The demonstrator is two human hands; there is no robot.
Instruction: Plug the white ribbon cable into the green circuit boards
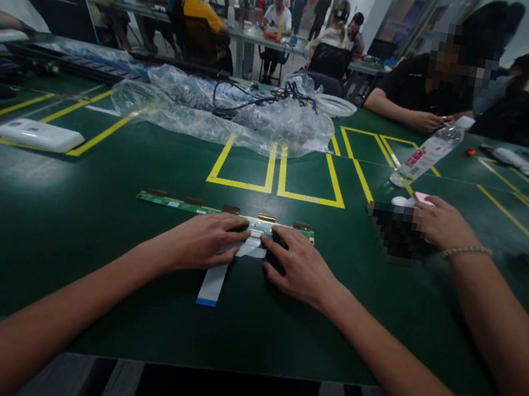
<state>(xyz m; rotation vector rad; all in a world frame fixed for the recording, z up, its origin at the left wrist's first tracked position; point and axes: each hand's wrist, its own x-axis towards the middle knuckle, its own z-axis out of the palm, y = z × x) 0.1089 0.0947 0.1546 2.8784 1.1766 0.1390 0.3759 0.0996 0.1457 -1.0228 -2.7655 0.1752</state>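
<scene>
A long, narrow green circuit board (167,201) lies across the table in front of me, with copper-coloured tabs along its far edge. At its connector sits a white flat ribbon cable (212,284), which bends toward me and ends in a blue tip. My left hand (209,239) has its fingers closed on the cable's left side, touching the board. From the other side, my right hand (301,265) grips the cable by the connector with bent fingers. Parts of the cable and board are hidden under both hands.
A co-worker's hand (442,224) with a bracelet is close on my right, by a blurred dark object (395,233). A bottle (432,152) stands beyond it. Clear plastic wrap (228,111) with black cables lies ahead; a white device (39,134) is at left.
</scene>
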